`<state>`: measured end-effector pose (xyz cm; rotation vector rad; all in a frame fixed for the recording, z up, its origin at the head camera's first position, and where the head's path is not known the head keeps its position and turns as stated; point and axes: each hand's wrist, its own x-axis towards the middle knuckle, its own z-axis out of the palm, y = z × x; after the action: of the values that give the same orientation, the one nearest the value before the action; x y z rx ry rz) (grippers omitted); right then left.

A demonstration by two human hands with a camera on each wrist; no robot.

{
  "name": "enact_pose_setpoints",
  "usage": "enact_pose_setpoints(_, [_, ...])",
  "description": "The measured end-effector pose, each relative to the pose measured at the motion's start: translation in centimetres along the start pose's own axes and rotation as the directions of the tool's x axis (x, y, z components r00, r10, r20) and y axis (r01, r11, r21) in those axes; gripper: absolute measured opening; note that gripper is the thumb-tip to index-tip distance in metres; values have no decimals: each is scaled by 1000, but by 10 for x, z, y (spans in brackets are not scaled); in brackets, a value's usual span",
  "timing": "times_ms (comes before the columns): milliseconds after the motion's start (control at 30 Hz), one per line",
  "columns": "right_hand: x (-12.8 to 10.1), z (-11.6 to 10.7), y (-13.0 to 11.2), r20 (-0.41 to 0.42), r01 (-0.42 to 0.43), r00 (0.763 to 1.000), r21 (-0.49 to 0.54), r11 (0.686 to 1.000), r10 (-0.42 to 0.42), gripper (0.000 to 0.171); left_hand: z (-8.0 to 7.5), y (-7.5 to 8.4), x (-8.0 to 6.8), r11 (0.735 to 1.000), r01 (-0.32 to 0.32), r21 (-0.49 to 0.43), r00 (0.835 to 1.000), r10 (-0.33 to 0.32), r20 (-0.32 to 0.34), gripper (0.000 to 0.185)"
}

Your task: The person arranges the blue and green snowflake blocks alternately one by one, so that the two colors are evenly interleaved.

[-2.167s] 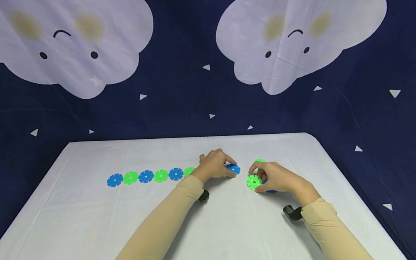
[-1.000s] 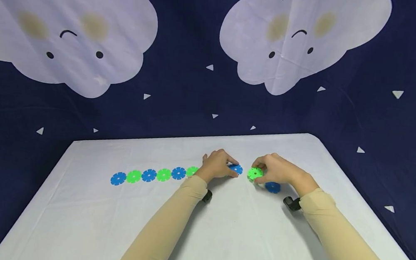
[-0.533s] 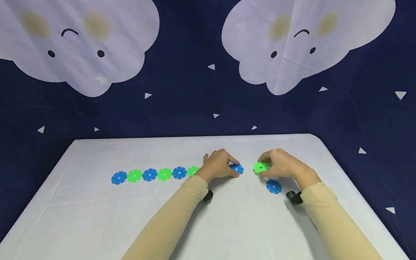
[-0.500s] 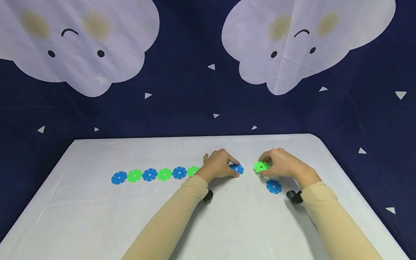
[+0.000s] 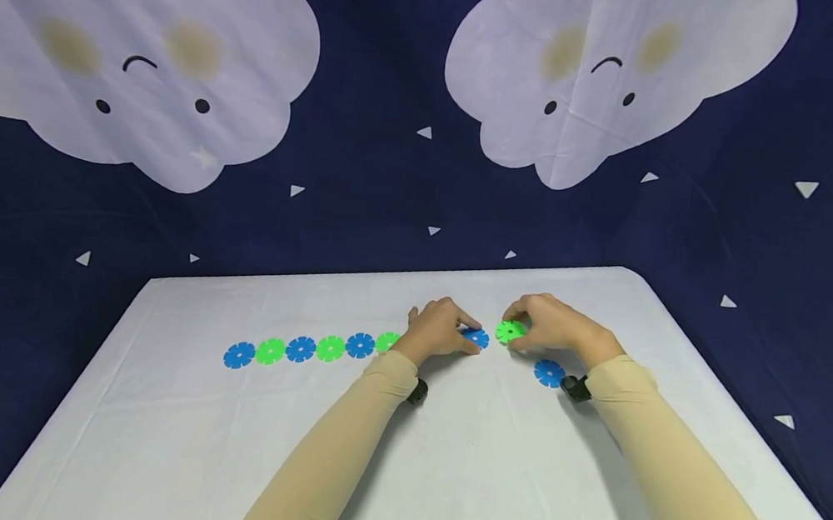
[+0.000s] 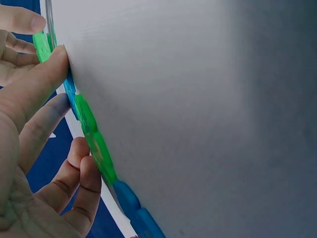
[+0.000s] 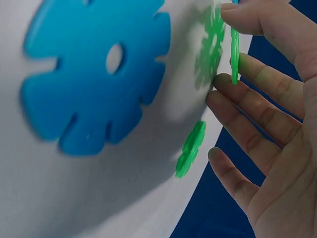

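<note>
A row of notched plastic discs, blue and green by turns, lies on the white table; its left end is a blue disc (image 5: 239,355). Thumb and index finger of my left hand (image 5: 438,329) pinch the blue disc (image 5: 479,339) at the row's right end. That hand hides part of the row in the head view. My right hand (image 5: 557,324) pinches a green disc (image 5: 510,333) by its edge, just right of the blue end disc, with a small gap between them. In the right wrist view this green disc (image 7: 234,57) stands edge-on above the table.
A loose blue disc (image 5: 549,373) lies beside the right wrist's black camera (image 5: 576,387). Another green disc (image 7: 190,148) lies on the table near my right fingers, hidden in the head view. A dark blue cloth with clouds (image 5: 365,163) hangs behind the white table (image 5: 441,472).
My right hand has lifted the green disc off the loose blue disc's side, carried it back and right, then left toward the row's end. My left hand keeps its hold.
</note>
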<state>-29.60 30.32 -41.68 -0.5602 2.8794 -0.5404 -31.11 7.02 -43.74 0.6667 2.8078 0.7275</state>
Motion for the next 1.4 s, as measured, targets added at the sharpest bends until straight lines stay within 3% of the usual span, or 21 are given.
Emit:
enact_pose_setpoints(333, [3,5,-7,-5,27,1000,-22,999,-27,43,1,0,0,1000,-1,24,1000,1,2,40])
enact_pose_setpoints(1400, [2,7,-7,-7,38,999,32,999,-38,47,1,-2,0,1000,-20,15,1000,20,-10,41])
